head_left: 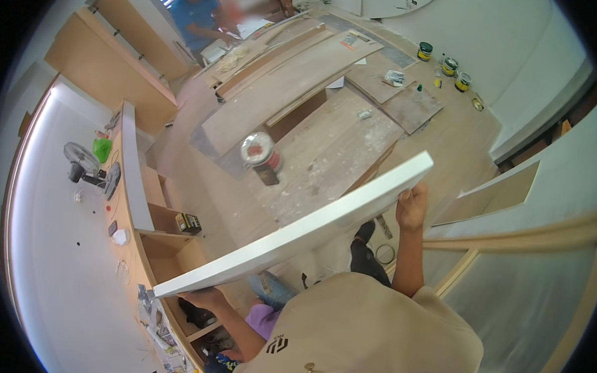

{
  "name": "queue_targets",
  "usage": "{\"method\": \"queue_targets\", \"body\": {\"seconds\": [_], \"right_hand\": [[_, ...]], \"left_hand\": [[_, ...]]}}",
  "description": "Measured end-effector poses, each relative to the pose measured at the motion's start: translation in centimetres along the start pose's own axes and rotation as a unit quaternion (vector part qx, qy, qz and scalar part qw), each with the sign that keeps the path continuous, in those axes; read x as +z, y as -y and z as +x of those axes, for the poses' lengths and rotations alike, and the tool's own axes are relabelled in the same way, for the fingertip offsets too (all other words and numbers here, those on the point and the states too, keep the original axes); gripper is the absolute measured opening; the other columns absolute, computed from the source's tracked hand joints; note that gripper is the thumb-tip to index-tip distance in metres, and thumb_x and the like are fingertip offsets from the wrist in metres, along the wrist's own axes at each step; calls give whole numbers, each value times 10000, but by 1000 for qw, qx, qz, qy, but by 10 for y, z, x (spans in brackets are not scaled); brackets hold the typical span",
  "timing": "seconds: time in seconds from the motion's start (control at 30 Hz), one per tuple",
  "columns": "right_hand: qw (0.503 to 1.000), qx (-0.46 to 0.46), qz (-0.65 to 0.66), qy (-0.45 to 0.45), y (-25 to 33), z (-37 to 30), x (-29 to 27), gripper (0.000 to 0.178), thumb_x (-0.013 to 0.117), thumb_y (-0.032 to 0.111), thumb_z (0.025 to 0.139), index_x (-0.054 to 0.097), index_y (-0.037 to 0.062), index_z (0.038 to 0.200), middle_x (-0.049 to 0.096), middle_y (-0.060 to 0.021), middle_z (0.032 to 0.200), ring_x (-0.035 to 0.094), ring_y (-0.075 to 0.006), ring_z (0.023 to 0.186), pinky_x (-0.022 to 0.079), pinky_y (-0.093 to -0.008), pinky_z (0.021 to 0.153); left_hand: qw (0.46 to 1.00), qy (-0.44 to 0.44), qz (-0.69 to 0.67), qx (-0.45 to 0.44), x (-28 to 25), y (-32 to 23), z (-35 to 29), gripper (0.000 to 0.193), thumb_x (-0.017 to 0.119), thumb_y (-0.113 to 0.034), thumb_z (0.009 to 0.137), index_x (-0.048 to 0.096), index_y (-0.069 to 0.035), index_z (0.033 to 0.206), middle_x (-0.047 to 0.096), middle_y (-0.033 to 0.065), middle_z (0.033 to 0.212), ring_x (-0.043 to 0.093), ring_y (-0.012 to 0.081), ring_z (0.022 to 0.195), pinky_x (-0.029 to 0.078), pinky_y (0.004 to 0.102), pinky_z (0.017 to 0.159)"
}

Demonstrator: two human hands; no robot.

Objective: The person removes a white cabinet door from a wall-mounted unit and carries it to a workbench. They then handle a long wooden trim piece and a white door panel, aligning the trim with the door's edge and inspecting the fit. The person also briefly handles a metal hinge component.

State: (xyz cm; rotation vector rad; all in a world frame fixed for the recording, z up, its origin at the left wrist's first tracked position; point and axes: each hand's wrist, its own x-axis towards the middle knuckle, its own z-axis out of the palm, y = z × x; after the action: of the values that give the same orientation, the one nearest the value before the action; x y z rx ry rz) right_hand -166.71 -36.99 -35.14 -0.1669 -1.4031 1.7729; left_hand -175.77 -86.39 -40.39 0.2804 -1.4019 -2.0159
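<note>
White panel bars front; room left of bucket.

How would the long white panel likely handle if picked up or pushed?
The long white panel is probably stiff, showing no obvious sag between the left hand and right hand. Its length suggests it could tip or swing if held at one end. Its smooth-looking white surface may be slippery.

One long white board held in two bare hands: one left hand near its left end, one right hand near its right end. Along the right edge of the floor, three cans. On the wooden counter, toward its far edge, one fan and one green bag. At the left edge of one dusty panel, one bucket.
</note>
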Motion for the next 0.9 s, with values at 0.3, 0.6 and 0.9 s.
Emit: {"method": "queue_targets", "body": {"seconds": [0.3,0.6,0.9], "right_hand": [[984,25,-38,-171,-11,78,-174,507,751,464,889,632,-7,1035,591,19,906,507,-86,819,419,-264,758],[931,-82,-31,-354,-9,81,-318,304,671,179,958,536,38,1191,596,-68,1191,534,-218,1144,374,-400,1080],[931,-161,-71,-319,-28,181,-409,479,691,365,945,566,9,1240,612,-113,1208,588,-260,1118,453,-427,1010]], "left_hand": [[979,181,75,-55,233,75,-94,649,422,-569,996,384,-94,1438,503,129,1350,502,288,1254,399,467,1079],[930,358,16,-87,419,171,-147,632,410,-594,1020,467,-92,1398,561,104,1268,509,262,1219,355,429,1101],[858,508,-47,-60,564,267,-193,554,456,-637,989,530,-93,917,531,25,802,512,144,732,419,295,665]]}}
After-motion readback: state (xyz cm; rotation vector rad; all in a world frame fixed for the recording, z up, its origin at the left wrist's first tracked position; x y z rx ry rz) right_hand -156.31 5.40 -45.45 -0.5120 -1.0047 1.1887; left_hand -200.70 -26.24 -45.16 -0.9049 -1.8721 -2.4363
